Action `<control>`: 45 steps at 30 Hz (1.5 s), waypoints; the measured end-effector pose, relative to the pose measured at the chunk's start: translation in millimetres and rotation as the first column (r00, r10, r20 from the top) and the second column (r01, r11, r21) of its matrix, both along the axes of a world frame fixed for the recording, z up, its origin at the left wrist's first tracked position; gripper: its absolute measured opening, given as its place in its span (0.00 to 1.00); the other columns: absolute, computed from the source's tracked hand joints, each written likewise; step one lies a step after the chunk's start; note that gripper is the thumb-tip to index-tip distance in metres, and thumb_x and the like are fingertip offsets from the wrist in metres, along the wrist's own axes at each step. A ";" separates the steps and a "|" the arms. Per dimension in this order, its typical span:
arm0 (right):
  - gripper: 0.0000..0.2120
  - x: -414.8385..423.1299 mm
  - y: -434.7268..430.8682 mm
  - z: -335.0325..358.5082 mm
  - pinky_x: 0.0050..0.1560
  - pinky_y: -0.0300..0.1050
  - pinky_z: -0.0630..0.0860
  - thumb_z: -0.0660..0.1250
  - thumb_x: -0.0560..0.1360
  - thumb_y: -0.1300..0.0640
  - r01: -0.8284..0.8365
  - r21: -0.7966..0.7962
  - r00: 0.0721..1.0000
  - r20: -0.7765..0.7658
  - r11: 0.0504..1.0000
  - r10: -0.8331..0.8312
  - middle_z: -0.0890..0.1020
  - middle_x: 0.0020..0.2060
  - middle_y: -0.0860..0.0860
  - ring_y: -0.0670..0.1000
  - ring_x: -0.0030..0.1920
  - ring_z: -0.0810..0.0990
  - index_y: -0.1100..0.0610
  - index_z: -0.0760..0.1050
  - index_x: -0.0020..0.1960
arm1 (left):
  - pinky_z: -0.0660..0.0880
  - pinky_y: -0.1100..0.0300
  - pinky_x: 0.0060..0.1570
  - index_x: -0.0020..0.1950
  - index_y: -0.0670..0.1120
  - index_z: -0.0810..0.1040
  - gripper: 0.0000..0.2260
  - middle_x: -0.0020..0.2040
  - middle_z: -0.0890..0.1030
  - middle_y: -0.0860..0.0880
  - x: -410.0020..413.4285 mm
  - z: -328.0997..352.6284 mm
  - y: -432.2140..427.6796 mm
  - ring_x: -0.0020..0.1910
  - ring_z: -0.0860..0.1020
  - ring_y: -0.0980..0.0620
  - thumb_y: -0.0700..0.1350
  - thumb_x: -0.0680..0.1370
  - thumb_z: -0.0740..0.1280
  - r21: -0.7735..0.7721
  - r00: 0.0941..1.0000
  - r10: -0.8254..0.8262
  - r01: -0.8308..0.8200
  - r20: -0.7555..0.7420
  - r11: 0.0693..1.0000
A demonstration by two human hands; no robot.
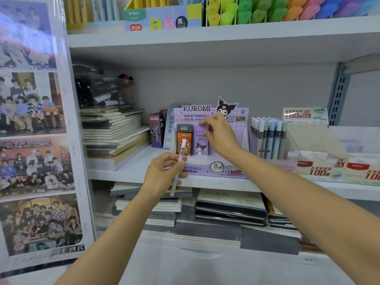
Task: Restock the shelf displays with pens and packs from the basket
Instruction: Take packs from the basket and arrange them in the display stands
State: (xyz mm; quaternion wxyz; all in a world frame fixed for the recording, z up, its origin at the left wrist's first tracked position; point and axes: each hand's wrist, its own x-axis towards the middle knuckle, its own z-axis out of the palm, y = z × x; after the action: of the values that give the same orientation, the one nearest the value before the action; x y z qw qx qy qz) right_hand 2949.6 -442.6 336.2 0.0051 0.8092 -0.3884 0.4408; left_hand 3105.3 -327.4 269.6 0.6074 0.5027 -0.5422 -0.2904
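A purple Kuromi display box [211, 169] stands on the middle shelf. In it sit an orange pack [184, 140] and a purple Kuromi pack [200, 145] side by side. My right hand [220, 134] reaches into the box and pinches the top of the purple pack. In front of the box, my left hand [164, 173] grips a pastel pen [178, 161] held upright, its clear cap on top. No basket is in view.
To the right stand a row of pastel pens [267, 138] and lead-refill display boxes [320, 165]. At the left are stacked notebooks [115, 132] and dark packs [157, 130]. More notebooks [230, 208] lie on the lower shelf. A photo poster [35, 130] covers the left wall.
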 end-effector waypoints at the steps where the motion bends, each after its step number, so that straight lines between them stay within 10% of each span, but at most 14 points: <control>1: 0.14 -0.9 3.4 2.1 0.53 0.39 0.69 0.66 0.77 0.62 0.005 -0.005 1.000 0.001 1.000 -0.005 0.70 0.54 0.51 0.46 0.52 0.69 0.55 0.75 0.62 | 0.82 0.55 0.38 0.54 0.43 0.80 0.07 0.50 0.84 0.46 -0.8 0.6 1.1 0.41 0.85 0.47 0.44 0.78 0.69 0.001 1.000 0.001 -0.001 -0.005 1.000; 11: 0.13 -35.2 72.3 9.7 0.40 0.42 0.80 0.71 0.74 0.60 -0.524 0.351 0.823 0.441 0.776 0.357 0.84 0.44 0.61 0.48 0.38 0.82 0.65 0.78 0.57 | 0.79 0.61 0.35 0.50 0.45 0.81 0.03 0.46 0.84 0.47 -48.7 17.4 15.8 0.37 0.84 0.47 0.43 0.77 0.70 -0.205 0.999 0.040 -0.033 0.029 0.978; 17: 0.07 -88.2 88.1 25.9 0.41 0.40 0.79 0.66 0.78 0.64 -0.507 0.234 0.826 0.408 0.830 0.390 0.84 0.44 0.60 0.49 0.39 0.82 0.61 0.76 0.56 | 0.79 0.58 0.41 0.55 0.43 0.78 0.09 0.44 0.84 0.46 -96.3 34.5 19.4 0.40 0.84 0.47 0.44 0.77 0.71 -0.260 0.999 -0.042 0.048 0.029 0.964; 21: 0.04 -133.2 88.3 46.7 0.43 0.44 0.80 0.61 0.80 0.65 -0.409 0.042 0.795 0.507 0.912 0.334 0.81 0.42 0.57 0.50 0.40 0.82 0.63 0.72 0.55 | 0.76 0.55 0.54 0.61 0.51 0.72 0.13 0.58 0.77 0.56 -121.2 32.3 14.5 0.56 0.76 0.57 0.46 0.78 0.69 -0.327 0.942 0.102 0.009 0.320 0.945; 28: 0.04 -189.8 75.4 51.2 0.42 0.42 0.80 0.57 0.82 0.62 -0.251 -0.054 0.830 0.502 0.966 0.244 0.79 0.44 0.59 0.51 0.43 0.82 0.60 0.69 0.55 | 0.54 0.54 0.76 0.79 0.46 0.55 0.31 0.80 0.55 0.51 -152.0 13.7 2.8 0.78 0.54 0.52 0.46 0.79 0.66 -0.339 0.520 0.227 0.130 0.823 0.932; 45: 0.05 -168.1 56.4 23.0 0.46 0.46 0.81 0.59 0.81 0.62 -0.236 0.003 0.938 0.262 0.972 0.227 0.83 0.42 0.56 0.50 0.44 0.83 0.62 0.72 0.55 | 0.60 0.53 0.73 0.80 0.47 0.53 0.32 0.80 0.55 0.52 -151.0 4.2 -3.3 0.77 0.58 0.53 0.45 0.79 0.65 -0.372 0.438 0.293 0.104 0.850 0.922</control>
State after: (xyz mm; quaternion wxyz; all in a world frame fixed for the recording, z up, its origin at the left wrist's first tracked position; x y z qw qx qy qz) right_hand 2781.5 -386.2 359.1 -0.1118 0.7843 -0.2955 0.5338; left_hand 2954.3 -330.8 273.9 0.3279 0.4852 -0.7943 0.1616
